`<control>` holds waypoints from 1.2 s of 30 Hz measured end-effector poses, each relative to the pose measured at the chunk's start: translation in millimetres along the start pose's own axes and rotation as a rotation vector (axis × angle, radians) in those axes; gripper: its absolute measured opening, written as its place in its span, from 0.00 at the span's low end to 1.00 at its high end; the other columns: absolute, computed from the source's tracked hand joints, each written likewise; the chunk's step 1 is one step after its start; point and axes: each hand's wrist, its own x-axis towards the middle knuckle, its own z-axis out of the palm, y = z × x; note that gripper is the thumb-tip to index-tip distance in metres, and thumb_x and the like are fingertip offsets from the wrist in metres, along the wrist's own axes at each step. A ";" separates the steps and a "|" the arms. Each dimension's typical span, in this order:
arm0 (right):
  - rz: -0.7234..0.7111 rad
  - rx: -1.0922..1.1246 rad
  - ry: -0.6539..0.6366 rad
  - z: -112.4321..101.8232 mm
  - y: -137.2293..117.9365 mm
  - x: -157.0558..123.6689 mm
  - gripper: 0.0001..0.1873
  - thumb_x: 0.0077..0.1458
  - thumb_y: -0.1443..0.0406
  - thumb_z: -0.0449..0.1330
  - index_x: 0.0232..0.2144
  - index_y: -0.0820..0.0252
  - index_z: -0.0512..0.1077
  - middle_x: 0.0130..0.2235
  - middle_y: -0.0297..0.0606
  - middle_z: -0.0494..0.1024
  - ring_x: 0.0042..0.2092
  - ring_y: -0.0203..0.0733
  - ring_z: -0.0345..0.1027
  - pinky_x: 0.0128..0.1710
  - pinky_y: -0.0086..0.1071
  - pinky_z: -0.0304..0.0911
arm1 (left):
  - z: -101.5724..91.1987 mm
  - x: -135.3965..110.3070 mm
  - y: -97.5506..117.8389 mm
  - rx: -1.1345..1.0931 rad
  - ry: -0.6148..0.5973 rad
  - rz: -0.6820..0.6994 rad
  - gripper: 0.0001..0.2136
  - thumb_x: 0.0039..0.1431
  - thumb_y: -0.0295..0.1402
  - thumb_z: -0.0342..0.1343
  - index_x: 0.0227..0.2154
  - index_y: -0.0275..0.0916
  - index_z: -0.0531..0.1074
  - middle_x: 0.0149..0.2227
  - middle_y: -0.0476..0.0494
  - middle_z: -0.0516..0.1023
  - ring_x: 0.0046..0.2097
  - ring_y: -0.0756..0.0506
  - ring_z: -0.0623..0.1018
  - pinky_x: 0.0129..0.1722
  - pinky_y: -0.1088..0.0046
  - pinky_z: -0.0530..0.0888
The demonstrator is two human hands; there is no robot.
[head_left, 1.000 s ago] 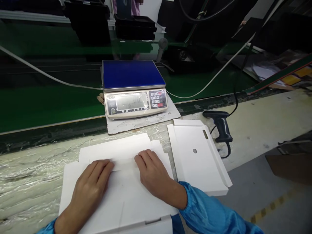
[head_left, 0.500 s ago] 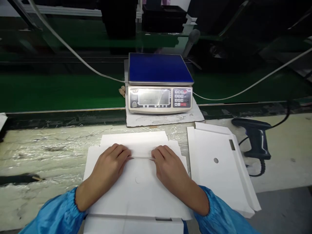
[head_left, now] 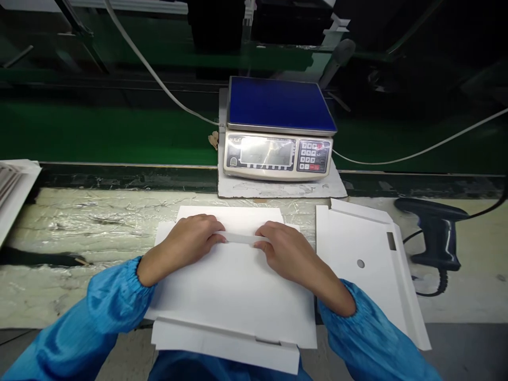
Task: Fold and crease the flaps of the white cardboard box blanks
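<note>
A: Where is the white card blank (head_left: 234, 301)?
B: Flat on the table (head_left: 79, 211), near the person, its raised fold (head_left: 242, 238) running left to right.
A: Grips?
B: Left hand (head_left: 184, 246) and right hand (head_left: 288, 254) closed, pinching the fold.

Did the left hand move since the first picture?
Yes, the left hand moved forward, closer to the scale.

white cardboard blank (head_left: 234, 296), left hand (head_left: 184, 246), right hand (head_left: 289, 259)
</note>
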 end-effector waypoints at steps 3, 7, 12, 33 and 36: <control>0.008 0.049 0.008 -3.2 4.0 3.6 0.06 0.70 0.66 0.61 0.43 0.58 0.80 0.46 0.38 0.83 0.50 0.48 0.75 0.45 0.39 0.61 | 0.8 2.8 -5.4 -0.031 0.002 0.004 0.08 0.74 0.35 0.57 0.46 0.44 0.82 0.52 0.47 0.85 0.54 0.39 0.82 0.47 0.65 0.72; -0.042 0.075 0.037 -4.8 10.8 9.7 0.04 0.67 0.67 0.65 0.41 0.57 0.81 0.45 0.37 0.84 0.47 0.47 0.76 0.43 0.38 0.62 | 0.5 8.5 -14.2 -0.051 0.013 0.070 0.09 0.74 0.38 0.57 0.47 0.45 0.82 0.51 0.47 0.86 0.53 0.39 0.82 0.46 0.66 0.71; -0.094 0.033 0.068 -3.4 11.9 8.0 0.03 0.67 0.68 0.64 0.39 0.58 0.79 0.42 0.38 0.83 0.43 0.45 0.75 0.39 0.36 0.60 | 0.6 6.5 -16.2 -0.016 0.025 0.111 0.06 0.72 0.35 0.59 0.43 0.43 0.81 0.46 0.48 0.86 0.49 0.41 0.83 0.41 0.68 0.69; -0.398 -0.372 0.763 65.5 -0.7 -29.0 0.07 0.63 0.78 0.60 0.40 0.66 0.74 0.38 0.44 0.75 0.40 0.47 0.62 0.37 0.40 0.57 | 66.6 -27.9 -12.8 0.431 0.836 0.549 0.08 0.70 0.18 0.54 0.46 0.31 0.76 0.42 0.36 0.81 0.42 0.41 0.76 0.40 0.63 0.75; -0.414 -0.358 0.787 71.1 -6.5 -27.9 0.10 0.62 0.79 0.61 0.44 0.66 0.74 0.40 0.45 0.76 0.41 0.47 0.62 0.38 0.41 0.59 | 66.4 -28.4 -13.1 0.418 0.844 0.600 0.06 0.69 0.19 0.56 0.46 0.29 0.76 0.41 0.34 0.82 0.42 0.40 0.78 0.39 0.62 0.77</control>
